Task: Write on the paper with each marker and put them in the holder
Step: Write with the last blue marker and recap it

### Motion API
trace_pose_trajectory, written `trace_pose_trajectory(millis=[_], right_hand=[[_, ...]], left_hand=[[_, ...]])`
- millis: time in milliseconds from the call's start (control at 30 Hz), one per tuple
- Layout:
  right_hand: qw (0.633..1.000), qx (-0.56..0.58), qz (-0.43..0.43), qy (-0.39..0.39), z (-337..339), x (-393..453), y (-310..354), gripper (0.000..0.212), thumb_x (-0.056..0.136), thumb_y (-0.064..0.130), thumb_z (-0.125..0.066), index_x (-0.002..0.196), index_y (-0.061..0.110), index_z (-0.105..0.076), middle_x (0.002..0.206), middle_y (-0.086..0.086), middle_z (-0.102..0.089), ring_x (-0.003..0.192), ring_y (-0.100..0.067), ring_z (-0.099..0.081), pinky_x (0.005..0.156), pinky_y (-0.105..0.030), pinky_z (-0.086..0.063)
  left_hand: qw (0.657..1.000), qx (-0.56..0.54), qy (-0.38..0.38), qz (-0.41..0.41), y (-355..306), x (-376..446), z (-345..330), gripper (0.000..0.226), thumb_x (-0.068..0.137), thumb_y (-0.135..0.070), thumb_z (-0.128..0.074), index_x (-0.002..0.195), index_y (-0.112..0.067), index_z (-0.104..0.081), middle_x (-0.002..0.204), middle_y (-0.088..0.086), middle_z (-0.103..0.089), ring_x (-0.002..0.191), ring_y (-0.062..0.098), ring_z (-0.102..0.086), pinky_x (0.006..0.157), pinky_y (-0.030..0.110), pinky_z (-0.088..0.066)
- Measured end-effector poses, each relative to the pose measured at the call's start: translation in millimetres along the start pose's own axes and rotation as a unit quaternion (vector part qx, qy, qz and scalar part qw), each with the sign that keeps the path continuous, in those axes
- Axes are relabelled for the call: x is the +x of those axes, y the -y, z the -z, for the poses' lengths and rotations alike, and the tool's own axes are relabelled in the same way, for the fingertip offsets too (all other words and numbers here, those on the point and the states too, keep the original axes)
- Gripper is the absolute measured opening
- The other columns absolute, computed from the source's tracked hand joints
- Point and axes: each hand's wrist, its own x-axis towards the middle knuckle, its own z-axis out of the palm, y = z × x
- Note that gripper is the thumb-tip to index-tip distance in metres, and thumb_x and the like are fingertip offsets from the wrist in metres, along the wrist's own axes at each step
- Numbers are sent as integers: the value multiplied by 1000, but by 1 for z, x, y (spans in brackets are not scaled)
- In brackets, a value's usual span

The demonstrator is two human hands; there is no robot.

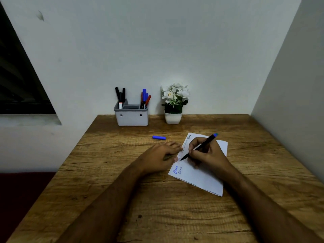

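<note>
Right hand [206, 155] pinches marker [199, 146], tip on paper [203, 174] just left of grip, writing; left hand [157, 155] lies flat at paper's edge, steadying; cap [159, 137] beyond; holder [131, 116] farther back

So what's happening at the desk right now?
A person is writing on the paper with a blue-ended marker gripped in the right hand. The left hand rests on the paper's left edge to steady it. The marker's blue cap lies loose on the table. Several markers already stand in the grey holder by the wall, beside a potted plant.
</note>
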Motion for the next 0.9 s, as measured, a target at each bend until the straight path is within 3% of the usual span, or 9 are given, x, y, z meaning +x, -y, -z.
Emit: trace_pose_trajectory(millis=[133,300,467,600,767,900], right_hand=[[999,-49,0,16,-2,-1,-3,23,90,-7,-62,93,8,-80,80,-16,-77,67,-27,-69,64,-33,-58],[991,-123,38,27,-1,0,-7,18,81,5,-69,89,15,-81,93,-1,-81,93,-14,-75,86,-28,-60],[985,-165,39,13,-4,-1,-9,12,74,19,-68,79,22,-79,81,2,-78,82,-17,-74,75,-38,-59],[984,-176,33,13,-6,-2,-9,11,72,19,-69,77,19,-79,75,1,-77,71,-14,-71,63,-31,-53],[984,-176,34,19,-6,-3,-10,12,76,14,-71,80,21,-80,77,2,-77,77,-21,-72,67,-39,-57],[981,-188,31,22,-8,-3,-10,13,77,12,-72,79,23,-80,79,4,-78,78,-15,-73,71,-33,-57]], left_hand=[[1000,-8,1,-4,0,0,0,53,97,-34,-56,148,-30,-44,158,-9,-34,149,6,-22,122,40,-23],[1000,-20,1,1,0,0,2,52,97,-33,-57,148,-29,-45,158,-7,-35,149,6,-22,122,40,-22],[1000,-19,8,8,-1,-1,2,52,97,-33,-57,148,-31,-44,159,-9,-32,149,4,-19,123,40,-18],[1000,-20,10,13,-2,-1,2,52,98,-35,-56,148,-33,-43,160,-11,-30,149,3,-17,123,42,-17],[1000,-17,11,12,-2,-1,3,52,98,-35,-56,148,-33,-43,160,-11,-30,149,3,-18,122,43,-18],[1000,-17,8,11,-3,-2,3,51,98,-34,-56,147,-31,-45,159,-11,-32,149,3,-19,122,44,-19]])
